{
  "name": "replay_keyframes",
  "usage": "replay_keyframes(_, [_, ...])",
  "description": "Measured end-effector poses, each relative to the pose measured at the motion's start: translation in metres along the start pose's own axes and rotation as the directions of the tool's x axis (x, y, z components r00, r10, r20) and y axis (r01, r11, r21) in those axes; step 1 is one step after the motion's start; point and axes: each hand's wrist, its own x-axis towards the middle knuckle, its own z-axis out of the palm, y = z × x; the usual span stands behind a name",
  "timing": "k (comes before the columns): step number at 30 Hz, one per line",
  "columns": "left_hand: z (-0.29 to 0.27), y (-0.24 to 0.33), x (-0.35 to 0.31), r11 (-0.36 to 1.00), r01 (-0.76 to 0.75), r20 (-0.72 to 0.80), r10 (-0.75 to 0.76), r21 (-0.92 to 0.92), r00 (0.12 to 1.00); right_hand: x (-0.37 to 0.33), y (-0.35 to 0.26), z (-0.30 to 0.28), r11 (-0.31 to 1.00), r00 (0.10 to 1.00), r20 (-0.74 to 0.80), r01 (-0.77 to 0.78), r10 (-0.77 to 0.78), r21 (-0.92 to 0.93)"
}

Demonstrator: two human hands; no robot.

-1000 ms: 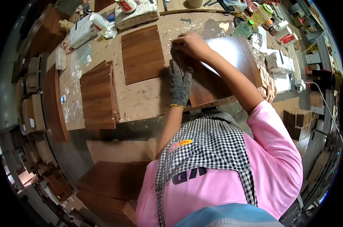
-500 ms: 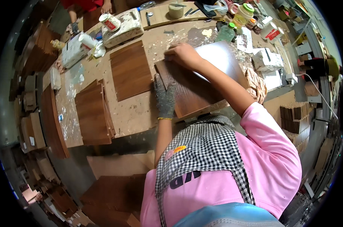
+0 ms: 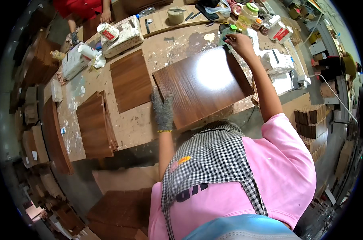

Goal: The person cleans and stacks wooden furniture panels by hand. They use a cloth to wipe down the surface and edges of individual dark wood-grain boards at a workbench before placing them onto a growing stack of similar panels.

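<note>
A glossy dark-brown wooden panel (image 3: 189,90) lies tilted on the table in front of me. My left hand (image 3: 163,112), in a grey work glove, holds its left edge, with the thumb and fingers on either side of that edge. Beyond the panel's far right corner is my bare right hand (image 3: 240,45). Its fingers are closed, and a small dark thing shows at the fingertips, too small to make out. Close behind that hand stands a green-capped bottle (image 3: 233,28), partly hidden. A smaller flat brown panel (image 3: 130,82) lies to the left of the large one.
Stacked brown panels (image 3: 94,126) lie at the table's left, near a long board (image 3: 57,136). White containers, a yellowish jar (image 3: 247,18) and paint-stained blocks (image 3: 121,38) line the far side. A co-worker in red (image 3: 79,8) stands across the table (image 3: 129,128).
My right hand has moved from the panel's far left edge to beyond its far right corner, near the green-capped bottle. My left hand stays on the panel's left edge.
</note>
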Motion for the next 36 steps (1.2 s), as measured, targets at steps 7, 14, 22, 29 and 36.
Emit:
replay_keyframes(7, [-0.023, -0.001, -0.079, 0.958, -0.241, 0.018, 0.241, 0.153, 0.97, -0.01, -0.096, 0.032, 0.883, 0.909, 0.148, 0.322, -0.389, 0.342])
replay_keyframes(14, [-0.011, -0.009, -0.117, 0.987, -0.14, 0.098, 0.148, -0.084, 0.984, -0.012, -0.21, 0.105, 0.661, 0.673, 0.05, 0.705, -0.738, 0.257])
replay_keyframes(22, [0.001, -0.032, -0.113, 0.973, -0.114, 0.064, 0.128, -0.199, 0.99, -0.068, -0.205, 0.094, 0.521, 0.462, 0.334, 0.847, -0.822, 0.111])
replay_keyframes(29, [0.004, -0.036, -0.114, 0.964, -0.097, 0.05, 0.112, -0.249, 0.992, -0.077, -0.214, 0.051, 0.589, 0.55, 0.216, 0.713, -0.806, 0.38])
replay_keyframes(36, [0.007, -0.043, -0.111, 0.974, -0.124, -0.009, 0.125, -0.191, 0.992, -0.024, -0.221, 0.095, 0.705, 0.669, 0.237, 0.696, -0.705, 0.133])
